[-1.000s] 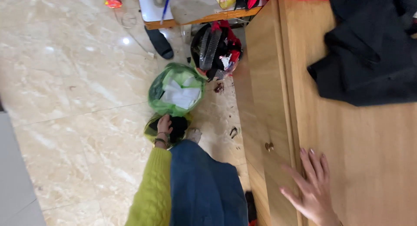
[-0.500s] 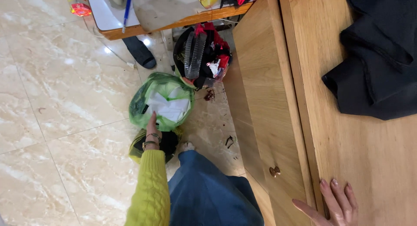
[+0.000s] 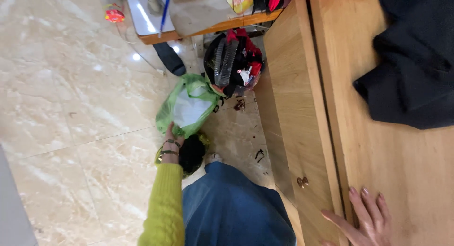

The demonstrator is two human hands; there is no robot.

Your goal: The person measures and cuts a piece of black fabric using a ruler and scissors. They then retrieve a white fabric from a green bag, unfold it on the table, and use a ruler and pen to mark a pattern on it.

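Fingers of left hand (image 3: 169,132) pinch green bag (image 3: 188,109) at its rim, low over floor (image 3: 71,94); right hand (image 3: 366,220) lies spread on desk (image 3: 392,165). Risk: thin rim tears or slips, spilling contents beside black bin (image 3: 234,64).

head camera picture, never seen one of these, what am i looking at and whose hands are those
This is a single view from a camera worn on a person's head, looking down at their own body and two bare hands. There is no machine. The left hand, in a yellow-green sleeve with bracelets at the wrist, reaches down and grips the edge of a green plastic bag on the marble floor. The right hand rests flat on the wooden table and holds nothing. A dark cloth lies on that table. Beyond the green bag, a black bag of rubbish stands on the floor.
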